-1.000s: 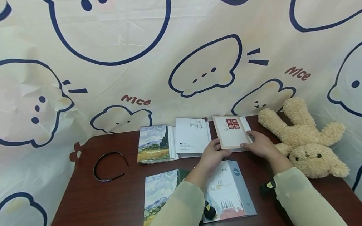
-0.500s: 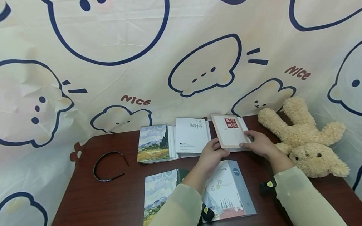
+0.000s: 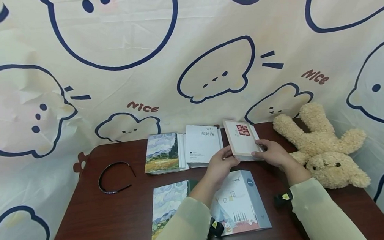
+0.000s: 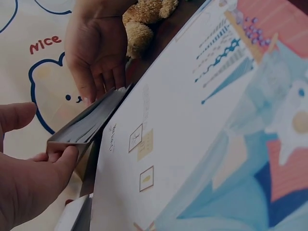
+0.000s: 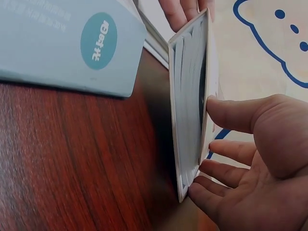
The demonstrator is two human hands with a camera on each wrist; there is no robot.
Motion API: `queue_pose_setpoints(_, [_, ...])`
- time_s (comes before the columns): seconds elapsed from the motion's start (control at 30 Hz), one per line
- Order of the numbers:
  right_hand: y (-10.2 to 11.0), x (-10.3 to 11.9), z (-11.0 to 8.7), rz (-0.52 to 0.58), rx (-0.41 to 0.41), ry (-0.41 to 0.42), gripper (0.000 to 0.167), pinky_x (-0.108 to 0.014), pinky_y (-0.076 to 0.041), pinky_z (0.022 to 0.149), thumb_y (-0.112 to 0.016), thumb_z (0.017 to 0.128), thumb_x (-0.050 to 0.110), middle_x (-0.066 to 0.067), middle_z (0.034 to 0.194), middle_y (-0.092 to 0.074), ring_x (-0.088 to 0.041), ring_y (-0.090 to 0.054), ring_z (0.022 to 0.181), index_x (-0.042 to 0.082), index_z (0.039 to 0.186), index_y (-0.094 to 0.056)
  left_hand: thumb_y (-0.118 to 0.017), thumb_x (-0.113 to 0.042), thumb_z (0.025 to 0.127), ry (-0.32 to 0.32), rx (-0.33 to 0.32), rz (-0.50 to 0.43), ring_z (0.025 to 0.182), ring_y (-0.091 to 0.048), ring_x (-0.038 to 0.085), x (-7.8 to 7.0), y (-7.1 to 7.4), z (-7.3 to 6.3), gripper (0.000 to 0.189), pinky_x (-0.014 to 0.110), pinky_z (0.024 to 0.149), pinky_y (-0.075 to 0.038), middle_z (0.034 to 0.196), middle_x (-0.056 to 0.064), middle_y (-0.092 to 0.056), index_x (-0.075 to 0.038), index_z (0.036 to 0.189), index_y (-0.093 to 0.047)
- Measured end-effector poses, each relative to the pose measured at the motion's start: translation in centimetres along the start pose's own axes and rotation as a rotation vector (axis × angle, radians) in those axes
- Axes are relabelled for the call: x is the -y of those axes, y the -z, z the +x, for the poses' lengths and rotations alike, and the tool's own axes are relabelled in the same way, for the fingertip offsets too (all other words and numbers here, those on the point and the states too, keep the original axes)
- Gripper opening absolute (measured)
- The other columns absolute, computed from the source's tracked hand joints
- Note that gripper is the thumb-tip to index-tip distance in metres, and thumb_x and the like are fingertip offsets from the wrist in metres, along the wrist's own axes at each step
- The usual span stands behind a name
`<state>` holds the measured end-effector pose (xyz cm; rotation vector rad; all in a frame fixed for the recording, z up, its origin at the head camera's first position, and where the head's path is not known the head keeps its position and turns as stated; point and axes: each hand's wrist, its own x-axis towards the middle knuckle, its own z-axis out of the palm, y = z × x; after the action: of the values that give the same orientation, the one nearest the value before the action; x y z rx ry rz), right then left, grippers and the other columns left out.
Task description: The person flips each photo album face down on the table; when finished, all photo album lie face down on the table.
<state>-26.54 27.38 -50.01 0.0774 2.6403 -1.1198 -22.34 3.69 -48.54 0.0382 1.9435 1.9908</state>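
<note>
Gripping the white-covered book [image 3: 240,138] between the thumbs and fingers of left hand [image 3: 221,167] and right hand [image 3: 274,154], left of the plush bear [image 3: 322,143], seemingly adjusting its position, probably needing even support next.

Red "Nice" stands on the patterned cloth [image 3: 161,77] left and right of centre in the head view, and at upper left in the left wrist view. The white book [image 3: 201,146], at centre, bears 旧时光. Red squares [image 3: 243,130] on the held book [image 3: 242,143], right of centre, show 平安, the rest blurred. Upper left in the right wrist view, a teal oval [image 5: 98,41] on the blue-edged book [image 5: 43,60] reads 旧时光.
</note>
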Motion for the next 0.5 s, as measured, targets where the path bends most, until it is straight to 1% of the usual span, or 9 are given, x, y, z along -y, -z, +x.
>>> queue_pose_setpoints(0.1, [-0.08,0.03,0.0,0.032,0.014,-0.003,0.075,-0.065,-0.035,0.113,-0.07,0.099,0.035,-0.033,0.158,-0.036,-0.049,-0.039,0.142,-0.002,0.157,-0.039,-0.07,-0.016,0.095,-0.013,-0.006,0.01,0.132,-0.057,0.024,-0.21,0.21,-0.17,0.064,0.043,0.111,-0.046,0.149,0.009,-0.053,-0.012,0.155,-0.047])
queue_pose_setpoints(0.3, [-0.33,0.2,-0.05,0.086,0.033,-0.004,0.076,-0.064,-0.037,0.112,-0.069,0.099,0.038,-0.032,0.159,-0.035,-0.049,-0.038,0.143,0.001,0.158,-0.038,-0.068,-0.015,0.098,-0.007,-0.002,-0.012,0.133,-0.057,0.024,-0.5,0.52,-0.35,0.063,0.041,0.11,-0.047,0.153,0.01,-0.049,-0.011,0.156,-0.046])
queue_pose_setpoints(0.4, [-0.51,0.31,-0.08,0.098,0.032,-0.004,0.076,-0.064,-0.038,0.112,-0.069,0.099,0.039,-0.031,0.159,-0.035,-0.048,-0.039,0.143,0.002,0.159,-0.039,-0.069,-0.017,0.097,-0.003,-0.007,-0.013,0.133,-0.057,0.024,-0.54,0.65,-0.46,0.065,0.04,0.109,-0.048,0.153,0.009,-0.049,-0.015,0.157,-0.045])
queue_pose_setpoints(0.5, [-0.7,0.36,-0.1,0.112,0.032,0.001,0.076,-0.063,-0.04,0.111,-0.069,0.099,0.04,-0.03,0.159,-0.036,-0.047,-0.041,0.142,0.003,0.159,-0.039,-0.07,-0.018,0.097,-0.012,-0.017,-0.008,0.133,-0.057,0.025,-0.54,0.76,-0.57,0.064,0.04,0.108,-0.049,0.153,0.01,-0.05,-0.019,0.157,-0.047])
